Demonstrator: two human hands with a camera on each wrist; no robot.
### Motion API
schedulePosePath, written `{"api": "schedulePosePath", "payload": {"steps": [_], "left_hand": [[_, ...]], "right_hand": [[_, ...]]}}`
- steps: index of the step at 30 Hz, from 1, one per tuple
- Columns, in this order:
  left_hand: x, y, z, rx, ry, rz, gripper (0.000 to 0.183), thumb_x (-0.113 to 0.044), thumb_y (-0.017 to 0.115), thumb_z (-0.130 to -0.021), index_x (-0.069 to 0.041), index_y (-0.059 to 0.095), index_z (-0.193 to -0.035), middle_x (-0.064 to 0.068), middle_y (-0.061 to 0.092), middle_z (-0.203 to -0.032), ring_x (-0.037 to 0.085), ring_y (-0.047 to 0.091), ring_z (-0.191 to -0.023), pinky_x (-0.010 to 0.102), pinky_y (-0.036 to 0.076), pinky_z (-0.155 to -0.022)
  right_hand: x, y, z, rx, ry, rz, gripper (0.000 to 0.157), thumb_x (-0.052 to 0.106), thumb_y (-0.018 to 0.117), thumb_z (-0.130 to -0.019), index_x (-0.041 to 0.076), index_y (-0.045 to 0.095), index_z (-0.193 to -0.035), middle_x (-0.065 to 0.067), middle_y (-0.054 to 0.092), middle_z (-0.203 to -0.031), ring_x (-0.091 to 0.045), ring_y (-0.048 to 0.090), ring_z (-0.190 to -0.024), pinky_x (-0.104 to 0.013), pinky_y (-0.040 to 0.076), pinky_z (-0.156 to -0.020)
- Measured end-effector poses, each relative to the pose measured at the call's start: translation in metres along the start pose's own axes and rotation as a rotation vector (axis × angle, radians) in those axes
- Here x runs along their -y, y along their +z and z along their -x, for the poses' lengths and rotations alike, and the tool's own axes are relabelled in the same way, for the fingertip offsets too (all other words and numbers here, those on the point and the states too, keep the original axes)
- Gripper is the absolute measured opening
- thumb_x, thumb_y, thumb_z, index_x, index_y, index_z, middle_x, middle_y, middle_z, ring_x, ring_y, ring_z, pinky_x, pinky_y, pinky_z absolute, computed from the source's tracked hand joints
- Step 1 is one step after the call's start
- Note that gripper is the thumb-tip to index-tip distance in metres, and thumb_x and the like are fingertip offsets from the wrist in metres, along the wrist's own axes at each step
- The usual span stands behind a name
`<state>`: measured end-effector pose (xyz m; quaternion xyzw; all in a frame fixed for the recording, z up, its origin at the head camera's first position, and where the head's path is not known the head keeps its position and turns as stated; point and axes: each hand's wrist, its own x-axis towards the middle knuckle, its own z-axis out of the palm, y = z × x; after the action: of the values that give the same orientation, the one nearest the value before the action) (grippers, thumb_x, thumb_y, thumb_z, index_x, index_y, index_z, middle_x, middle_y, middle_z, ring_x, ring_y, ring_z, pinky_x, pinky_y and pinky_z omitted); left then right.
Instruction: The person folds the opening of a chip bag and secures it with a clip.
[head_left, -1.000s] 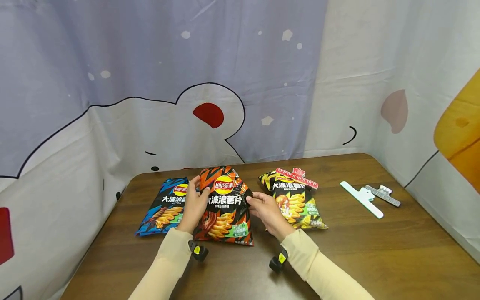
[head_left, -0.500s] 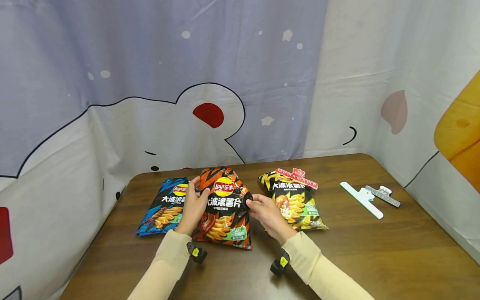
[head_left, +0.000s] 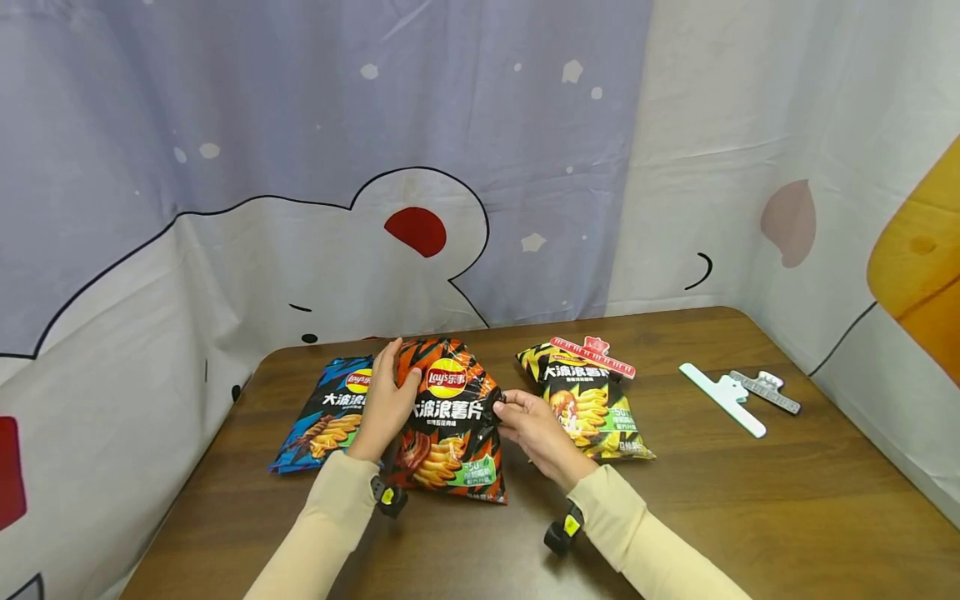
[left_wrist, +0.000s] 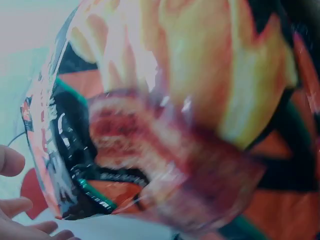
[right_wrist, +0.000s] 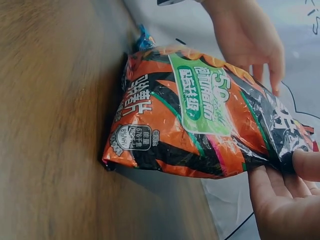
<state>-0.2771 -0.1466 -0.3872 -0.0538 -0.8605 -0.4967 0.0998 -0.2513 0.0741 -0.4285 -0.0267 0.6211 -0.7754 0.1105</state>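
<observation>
Worktop (head_left: 480, 550) is lying beneath; right hand (head_left: 537, 427) is pinching the right edge of the orange bag (head_left: 447, 417), left hand (head_left: 386, 408) is bracketing its left side, thumb apart, contact unclear. One-sided pinching is probably risking slip or twist. Beyond, red clip (head_left: 592, 357) is crossing the top of the yellow bag (head_left: 583, 408).

Cream sleeves (head_left: 327, 512) adjoin yellow-marked, apparently strapped black wrist devices (head_left: 557, 537).

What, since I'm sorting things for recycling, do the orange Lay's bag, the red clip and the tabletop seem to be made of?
Orange Lay's bag: glossy plastic film, perhaps foil-lined; it creases and throws sharp highlights.
Red clip: likely hard plastic, its colour bright and bar straight; painted metal is possible.
Tabletop: wood or a laminate imitating it, with a soft sheen; brown grain shows.
</observation>
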Motion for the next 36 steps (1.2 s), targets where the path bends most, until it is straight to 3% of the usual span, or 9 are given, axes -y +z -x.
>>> {"api": "schedulePosePath", "payload": {"steps": [5, 9, 18, 30, 36], "left_hand": [[-0.005, -0.002, -0.002, 0.001, 0.104, -0.051, 0.059, -0.019, 0.051, -0.099, -0.014, 0.026, -0.152, 0.012, 0.014, -0.16, 0.037, 0.016, -0.146, 0.062, 0.021, -0.112], [-0.01, -0.003, -0.003, 0.043, 0.166, -0.092, 0.059, -0.019, 0.051, -0.099, -0.016, 0.027, -0.153, 0.01, 0.015, -0.16, 0.037, 0.014, -0.147, 0.065, 0.02, -0.111], [-0.023, -0.004, -0.004, 0.145, 0.243, -0.176, 0.059, -0.022, 0.051, -0.1, -0.018, 0.026, -0.153, 0.01, 0.021, -0.159, 0.034, 0.018, -0.146, 0.064, 0.021, -0.111], [-0.038, -0.003, -0.004, 0.288, 0.225, -0.263, 0.056, -0.029, 0.048, -0.101, -0.02, 0.028, -0.152, 0.011, 0.027, -0.157, 0.032, 0.014, -0.148, 0.063, 0.022, -0.111], [-0.041, 0.0, -0.005, 0.34, 0.227, -0.305, 0.053, -0.03, 0.047, -0.101, -0.019, 0.031, -0.151, 0.009, 0.043, -0.148, 0.031, 0.031, -0.14, 0.058, 0.03, -0.109]], "right_hand": [[-0.001, -0.004, 0.001, 0.019, -0.002, 0.016, 0.019, 0.004, 0.052, -0.095, -0.007, 0.052, -0.111, 0.005, 0.068, -0.087, -0.008, 0.063, -0.083, -0.029, 0.052, -0.082], [-0.001, -0.009, 0.002, 0.062, 0.001, 0.027, 0.024, 0.004, 0.052, -0.096, -0.009, 0.05, -0.116, 0.004, 0.068, -0.091, -0.008, 0.063, -0.085, -0.029, 0.052, -0.084], [0.003, -0.016, 0.008, 0.125, 0.007, 0.075, 0.03, 0.009, 0.055, -0.096, -0.007, 0.05, -0.12, -0.002, 0.069, -0.104, -0.009, 0.064, -0.094, -0.033, 0.052, -0.09], [0.008, -0.029, 0.014, 0.172, 0.015, 0.122, 0.03, 0.009, 0.055, -0.096, -0.009, 0.051, -0.12, -0.008, 0.07, -0.108, -0.01, 0.065, -0.093, -0.028, 0.053, -0.084], [0.01, -0.035, 0.017, 0.201, 0.009, 0.153, 0.033, 0.008, 0.055, -0.095, -0.01, 0.049, -0.122, -0.001, 0.069, -0.101, -0.009, 0.065, -0.091, -0.028, 0.053, -0.084]]}}
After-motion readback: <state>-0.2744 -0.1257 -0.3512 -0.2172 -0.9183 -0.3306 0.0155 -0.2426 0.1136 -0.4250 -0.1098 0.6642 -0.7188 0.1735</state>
